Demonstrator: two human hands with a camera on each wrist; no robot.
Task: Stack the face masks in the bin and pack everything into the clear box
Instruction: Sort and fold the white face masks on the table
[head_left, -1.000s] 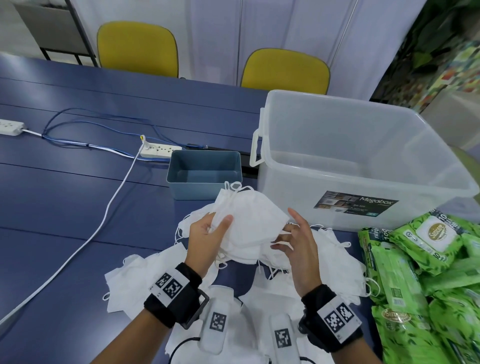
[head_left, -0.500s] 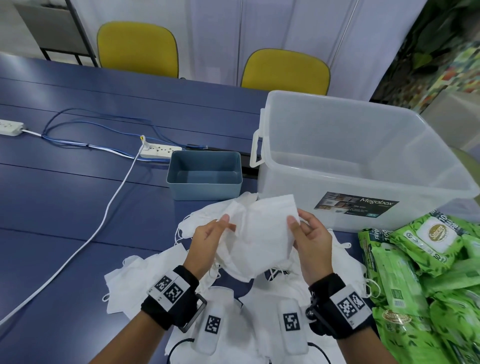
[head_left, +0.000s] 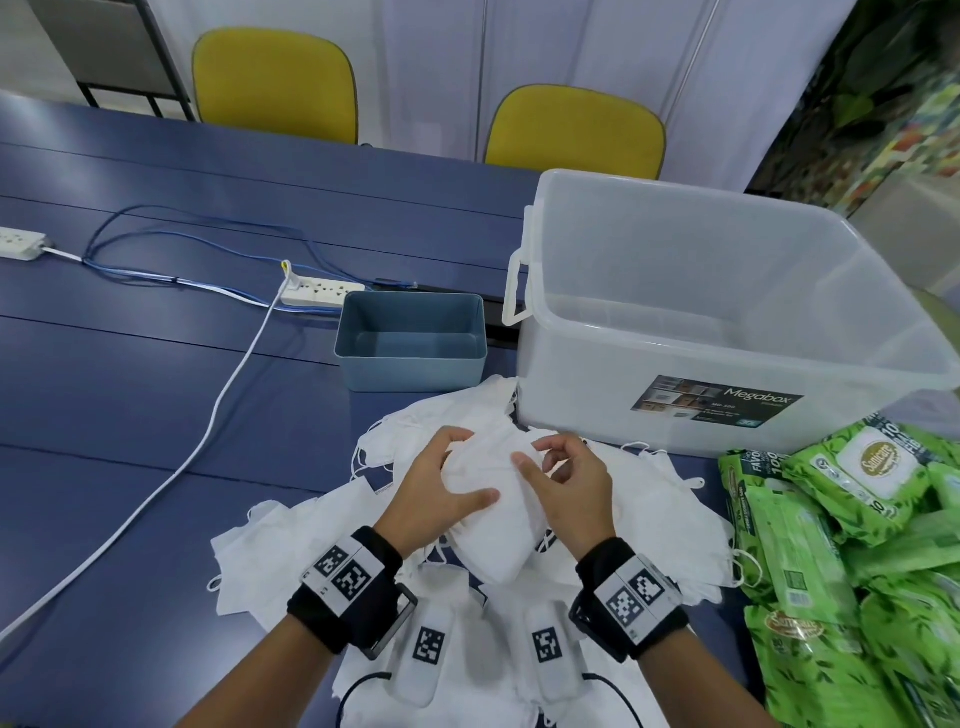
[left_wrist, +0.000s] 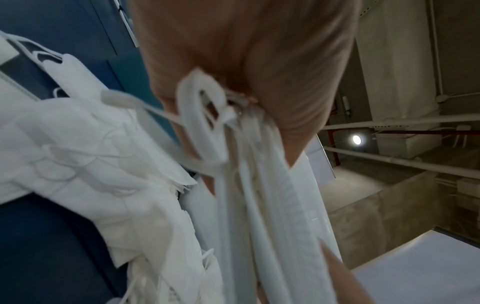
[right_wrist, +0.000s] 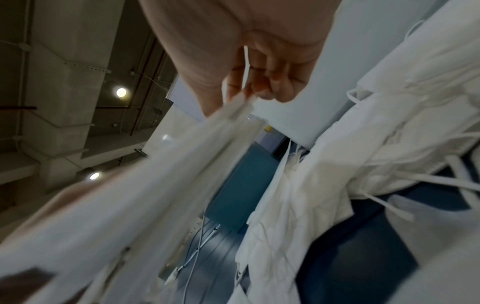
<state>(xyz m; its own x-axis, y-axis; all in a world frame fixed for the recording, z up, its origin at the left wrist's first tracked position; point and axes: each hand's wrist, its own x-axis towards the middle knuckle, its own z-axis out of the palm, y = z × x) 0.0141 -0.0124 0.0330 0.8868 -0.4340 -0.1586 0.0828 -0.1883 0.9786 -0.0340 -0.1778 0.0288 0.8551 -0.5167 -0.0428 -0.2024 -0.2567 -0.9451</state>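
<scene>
Dark blue table (head_left: 130, 415) with two yellow chairs (head_left: 275, 83) behind its far edge, against white curtains. Near centre, small blue-grey bin (head_left: 410, 371), open-topped, nothing visible inside; just right of it, large clear box (head_left: 727, 358) with white handle and "Megabox" label, interior bare as far as visible. White power strip (head_left: 322, 292) with white and blue cables behind and left of bin; second strip at far left edge. Green wet-wipe packs (head_left: 852, 545) heaped on table at right, just in front of clear box. Loose white face masks (head_left: 291, 551) spread over table in front of bin and box, ear loops trailing. Bundle of masks (head_left: 493, 519) lifted above this spread, between both hands, well short of bin. Left hand (head_left: 441, 493) grasping bundle from its left side, thumb laid across top, fingers curled over far edge; left wrist view: layered mask edges (left_wrist: 272, 205) and ear loops gripped in palm (left_wrist: 246, 51). Right hand (head_left: 566, 488) at bundle's right side, thumb pressed on top, index and other fingers bent; right wrist view: fingers (right_wrist: 259, 82) pinching mask edges (right_wrist: 155, 174) and one thin loop. Black wristbands with coded markers on both wrists
</scene>
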